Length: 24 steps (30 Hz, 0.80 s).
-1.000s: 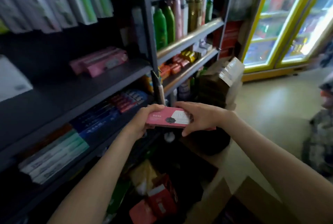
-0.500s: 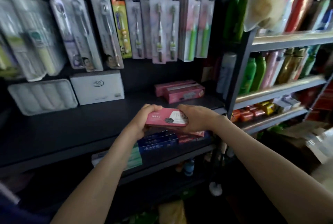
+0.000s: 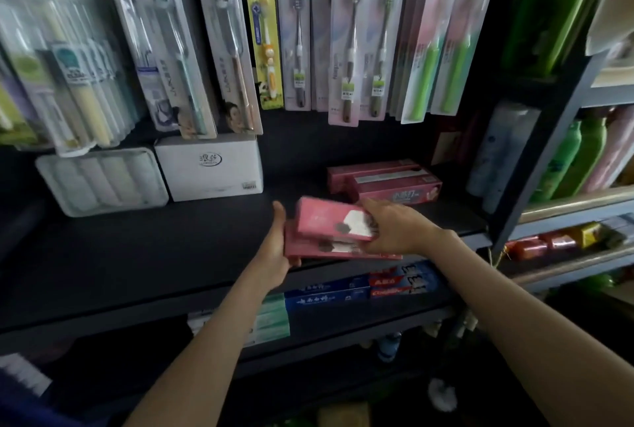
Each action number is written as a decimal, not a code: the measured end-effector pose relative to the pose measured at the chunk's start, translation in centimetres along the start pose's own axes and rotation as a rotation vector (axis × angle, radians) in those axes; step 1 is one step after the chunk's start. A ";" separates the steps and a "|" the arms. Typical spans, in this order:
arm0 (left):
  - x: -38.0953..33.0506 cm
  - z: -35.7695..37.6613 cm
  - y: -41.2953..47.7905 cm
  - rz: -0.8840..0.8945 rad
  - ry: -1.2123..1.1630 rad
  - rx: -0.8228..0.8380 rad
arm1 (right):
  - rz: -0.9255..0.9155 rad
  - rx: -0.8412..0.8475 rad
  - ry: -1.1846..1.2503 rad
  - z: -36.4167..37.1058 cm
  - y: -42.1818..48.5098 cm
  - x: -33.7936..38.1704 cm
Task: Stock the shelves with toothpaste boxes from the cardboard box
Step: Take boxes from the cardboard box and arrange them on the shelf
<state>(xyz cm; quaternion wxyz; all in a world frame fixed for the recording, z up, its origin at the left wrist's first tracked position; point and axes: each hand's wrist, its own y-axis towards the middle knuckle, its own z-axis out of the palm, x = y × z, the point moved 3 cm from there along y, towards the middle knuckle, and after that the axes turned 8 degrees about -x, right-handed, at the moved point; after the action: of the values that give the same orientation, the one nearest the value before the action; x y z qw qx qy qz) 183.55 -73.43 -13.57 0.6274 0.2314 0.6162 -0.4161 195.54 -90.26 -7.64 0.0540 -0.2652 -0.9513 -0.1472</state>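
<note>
Two stacked boxes [image 3: 326, 224] spanned lengthwise from the left hand [image 3: 276, 248], gripping their left end, to the right hand [image 3: 394, 229], gripping the top one, above the shelf [image 3: 171, 255], the stocked row [image 3: 387, 181] just beyond the right hand.

Hanging toothbrush packs [image 3: 350, 49], green bottles [image 3: 566, 162]

Held toothpaste boxes [image 3: 329, 232] hang over the shelf [image 3: 164, 255], before shelved boxes [image 3: 391, 179] and under hanging toothbrushes [image 3: 299, 49].

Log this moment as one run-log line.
left hand: holds pink boxes | right hand: holds same | position: at dark shelf front | placed: not yet
</note>
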 end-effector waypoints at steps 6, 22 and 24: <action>-0.1 -1.6 2.1 0.100 0.166 -0.271 | 0.257 -0.169 -0.202 -0.5 -0.3 -6.4; -0.7 -3.7 2.1 0.212 0.046 -0.540 | 0.281 -0.063 -0.400 2.6 0.5 -12.2; -0.6 -3.4 2.2 0.222 0.043 -0.535 | 0.264 -0.095 -0.406 2.6 0.5 -12.3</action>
<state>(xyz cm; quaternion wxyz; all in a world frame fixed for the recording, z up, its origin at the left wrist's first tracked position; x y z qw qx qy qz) 183.45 -69.32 -13.94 0.6947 0.1322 0.6881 -0.1625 206.26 -95.08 -12.17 -0.1322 -0.4138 -0.8917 -0.1270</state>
